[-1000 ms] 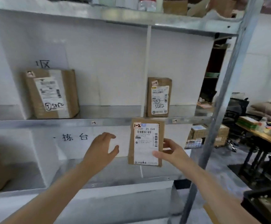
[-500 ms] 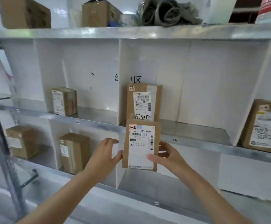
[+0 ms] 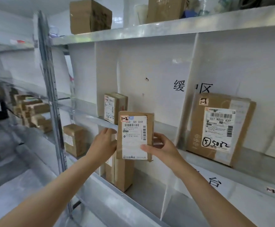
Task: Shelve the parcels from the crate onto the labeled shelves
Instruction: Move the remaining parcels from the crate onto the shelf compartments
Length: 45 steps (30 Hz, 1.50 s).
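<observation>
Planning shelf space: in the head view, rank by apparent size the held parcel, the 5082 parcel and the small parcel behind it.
5082 parcel
held parcel, nearer the camera, so flattered
small parcel, partly hidden

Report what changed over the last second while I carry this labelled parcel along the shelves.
The held parcel moved left along the shelving, from the right-end bay past the large parcel to the bay with a small upright parcel. The left hand, apart from it before, closed in to its left edge. Unchanged: the right hand grips its right side, the parcel upright.
</observation>
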Tool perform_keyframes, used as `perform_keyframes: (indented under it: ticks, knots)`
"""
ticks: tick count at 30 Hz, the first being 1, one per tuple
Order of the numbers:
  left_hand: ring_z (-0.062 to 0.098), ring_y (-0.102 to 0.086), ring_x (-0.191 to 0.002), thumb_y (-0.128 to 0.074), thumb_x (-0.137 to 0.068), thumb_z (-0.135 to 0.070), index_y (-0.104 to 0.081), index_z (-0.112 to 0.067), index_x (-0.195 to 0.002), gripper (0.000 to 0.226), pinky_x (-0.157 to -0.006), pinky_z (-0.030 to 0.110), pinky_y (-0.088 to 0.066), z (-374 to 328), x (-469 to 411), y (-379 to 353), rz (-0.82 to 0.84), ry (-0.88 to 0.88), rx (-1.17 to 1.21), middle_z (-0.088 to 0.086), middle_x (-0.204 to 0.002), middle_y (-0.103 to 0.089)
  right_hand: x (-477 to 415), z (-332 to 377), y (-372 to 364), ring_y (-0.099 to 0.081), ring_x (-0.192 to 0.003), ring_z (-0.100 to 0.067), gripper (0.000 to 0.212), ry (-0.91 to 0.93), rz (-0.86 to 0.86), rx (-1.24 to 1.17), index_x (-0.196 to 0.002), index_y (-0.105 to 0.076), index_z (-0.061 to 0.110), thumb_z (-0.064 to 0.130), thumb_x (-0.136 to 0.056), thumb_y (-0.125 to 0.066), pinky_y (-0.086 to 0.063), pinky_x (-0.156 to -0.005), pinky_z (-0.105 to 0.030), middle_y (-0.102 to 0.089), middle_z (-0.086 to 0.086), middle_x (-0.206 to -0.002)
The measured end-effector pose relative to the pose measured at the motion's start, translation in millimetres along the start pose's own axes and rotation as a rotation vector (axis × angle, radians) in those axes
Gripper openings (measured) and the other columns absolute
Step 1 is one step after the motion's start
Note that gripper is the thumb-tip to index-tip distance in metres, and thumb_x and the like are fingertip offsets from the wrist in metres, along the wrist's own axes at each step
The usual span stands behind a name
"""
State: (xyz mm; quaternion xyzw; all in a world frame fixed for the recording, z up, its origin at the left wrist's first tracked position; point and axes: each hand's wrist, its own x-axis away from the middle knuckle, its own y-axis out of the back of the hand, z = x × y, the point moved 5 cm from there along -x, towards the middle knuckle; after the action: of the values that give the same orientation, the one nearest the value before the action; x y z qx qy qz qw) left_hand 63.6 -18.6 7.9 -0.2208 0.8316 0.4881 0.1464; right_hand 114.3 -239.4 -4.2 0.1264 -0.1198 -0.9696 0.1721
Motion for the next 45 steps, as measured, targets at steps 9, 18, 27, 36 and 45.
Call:
perform_keyframes:
  ticks: [9,18,27,36,45]
  knots:
    - [0.022,-0.047,-0.120,-0.061,-0.090,-0.029,-0.051,-0.015,-0.127,0.041,-0.096,0.029,-0.037,47.9,-80.3,-24.2,-0.004,-0.127,0.043,0.002,-0.129,-0.052,-77.4,13.1,-2.6,-0.067,-0.083,0.009,0.058,0.035,-0.185,-0.015,-0.116,-0.053,0.036,0.030,-0.070,-0.088,-0.050,-0.055,-0.007,-0.067,0.012,-0.110]
    - [0.015,-0.049,-0.105,-0.058,-0.091,-0.029,-0.053,-0.016,-0.120,0.032,-0.083,0.028,-0.046,53.6,-130.5,-44.9,0.034,-0.561,0.058,-0.002,-0.113,-0.053,-115.7,0.1,-9.3,-0.065,-0.082,0.011,0.062,-0.029,-0.400,0.051,-0.125,-0.050,0.035,0.022,-0.075,-0.085,-0.046,-0.054,-0.002,-0.064,0.018,-0.111]
    - [0.013,-0.049,-0.107,-0.053,-0.094,-0.034,-0.051,-0.016,-0.119,0.031,-0.089,0.026,-0.044,53.1,-136.1,-62.0,0.118,-0.650,0.179,-0.003,-0.114,-0.052,-103.5,-1.2,-9.7,-0.064,-0.116,-0.008,0.063,-0.121,-0.389,0.142,-0.137,-0.053,0.033,0.024,-0.080,-0.080,-0.051,-0.101,-0.037,-0.067,0.015,-0.125]
    - [0.016,-0.052,-0.106,-0.047,-0.099,-0.034,-0.048,-0.012,-0.122,0.032,-0.091,0.031,-0.048,43.1,-137.7,-66.6,0.220,-0.586,0.296,0.005,-0.116,-0.055,-84.5,0.8,-28.3,-0.062,-0.116,-0.001,0.061,-0.117,-0.423,0.184,-0.141,-0.051,0.022,0.007,-0.087,-0.073,-0.048,-0.103,-0.023,-0.065,0.009,-0.131]
    - [0.007,-0.047,-0.091,-0.053,-0.095,-0.035,-0.048,-0.020,-0.102,0.017,-0.075,0.017,-0.040,54.1,-118.2,-58.5,0.083,-0.563,0.354,-0.007,-0.101,-0.048,-61.7,-2.5,-36.9,-0.060,-0.117,-0.007,0.049,-0.077,-0.664,0.241,-0.130,-0.055,0.018,0.010,-0.086,-0.074,-0.046,-0.108,-0.035,-0.063,0.002,-0.126]
